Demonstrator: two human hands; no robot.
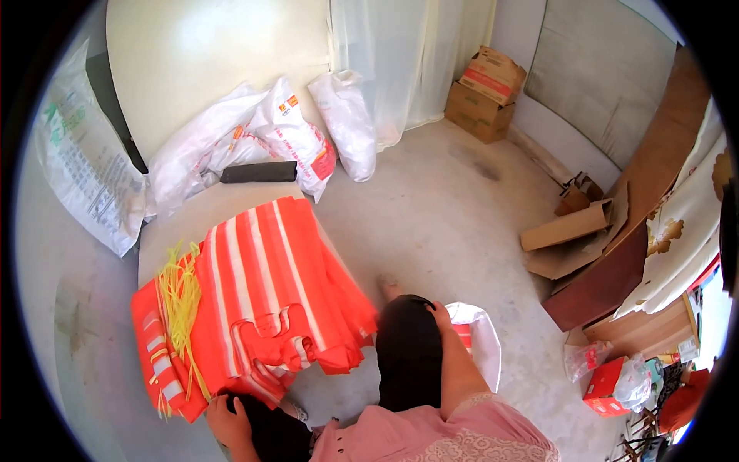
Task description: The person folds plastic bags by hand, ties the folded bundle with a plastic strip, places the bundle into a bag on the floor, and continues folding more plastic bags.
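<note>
My right hand [439, 316] lies on my right knee, fingers resting on the black trouser cloth, holding nothing. Over my left knee rests my left hand [229, 420], its fingers loosely spread beside the corner of the red cloth; nothing shows in it. In front of me, a stack of orange-red vests with pale stripes [265, 254] covers the near part of a low table [178, 219]. To its left, a bunch of yellow strips [178, 296] lies across a folded orange-red pile with pale bands [158, 354].
A black roll [259, 172] lies at the table's far end, before several white sacks [281, 127]. Another sack [85, 158] leans at left. Beside my right leg stands an open white bag [486, 346] with orange-red cloth inside. Cardboard boxes [481, 108] and flattened cardboard [570, 227] sit farther right.
</note>
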